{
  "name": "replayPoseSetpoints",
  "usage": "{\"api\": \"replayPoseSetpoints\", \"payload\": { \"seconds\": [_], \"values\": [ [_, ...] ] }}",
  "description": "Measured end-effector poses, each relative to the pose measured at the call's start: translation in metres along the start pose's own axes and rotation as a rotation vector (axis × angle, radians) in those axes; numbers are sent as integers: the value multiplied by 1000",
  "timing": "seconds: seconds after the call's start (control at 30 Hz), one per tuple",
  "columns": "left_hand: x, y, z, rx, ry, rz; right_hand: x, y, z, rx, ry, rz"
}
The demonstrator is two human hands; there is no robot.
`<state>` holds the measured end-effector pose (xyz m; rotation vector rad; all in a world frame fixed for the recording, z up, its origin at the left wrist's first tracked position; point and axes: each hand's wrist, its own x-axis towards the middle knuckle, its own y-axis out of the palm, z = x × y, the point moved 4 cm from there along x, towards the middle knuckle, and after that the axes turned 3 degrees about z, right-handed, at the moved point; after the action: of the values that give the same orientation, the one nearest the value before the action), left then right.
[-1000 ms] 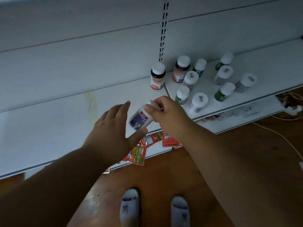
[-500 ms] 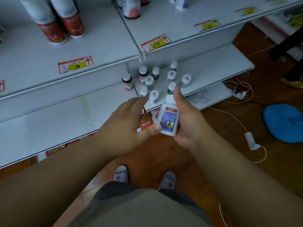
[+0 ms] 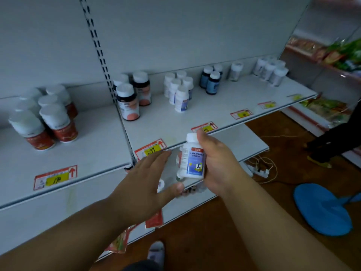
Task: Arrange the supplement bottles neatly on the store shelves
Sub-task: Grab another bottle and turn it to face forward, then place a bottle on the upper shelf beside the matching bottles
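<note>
I see my right hand (image 3: 218, 163) wrapped around a white supplement bottle (image 3: 193, 156) with a white cap and a blue-and-white label, the fingers curled behind it and the thumb up by the cap; the bottle is upright, in the air in front of the shelf edge. My left hand (image 3: 148, 184) is just beside it with fingers straight and spread, thumb out below, holding nothing; I cannot tell whether the fingertips touch the bottle. Behind the hands runs the white upper shelf (image 3: 175, 122), with a red-and-yellow price tag (image 3: 150, 150) on its front lip just above my left fingers. On that shelf stand dark bottles with salmon labels (image 3: 129, 101) next to the slotted upright, a cluster of white bottles with blue labels (image 3: 178, 92) to their right, then dark blue bottles (image 3: 212, 80), and a further group of white bottles (image 3: 271, 70) near the far end. On the shelf section to the left sit red-labelled bottles with white caps (image 3: 56, 122). A lower shelf (image 3: 252, 147) shows beneath the hands. On the brown floor lie a white power strip (image 3: 259, 171) with its cords and a blue cushion (image 3: 322, 210).
</note>
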<state>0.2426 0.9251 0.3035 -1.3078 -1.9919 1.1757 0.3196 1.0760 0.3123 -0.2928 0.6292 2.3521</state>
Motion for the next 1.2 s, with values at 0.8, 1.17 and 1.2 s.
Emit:
{"api": "replayPoseSetpoints", "payload": {
  "seconds": [0.8, 1.17, 1.2],
  "values": [
    [261, -19, -16, 225, -188, -547, 275, -69, 144, -1176, -534, 334],
    [272, -11, -7, 331, -348, -406, 291, -58, 125, -1261, -898, 442],
    [271, -11, -6, 334, -340, -400, 289, -58, 125, -1252, -899, 421]
  ]
}}
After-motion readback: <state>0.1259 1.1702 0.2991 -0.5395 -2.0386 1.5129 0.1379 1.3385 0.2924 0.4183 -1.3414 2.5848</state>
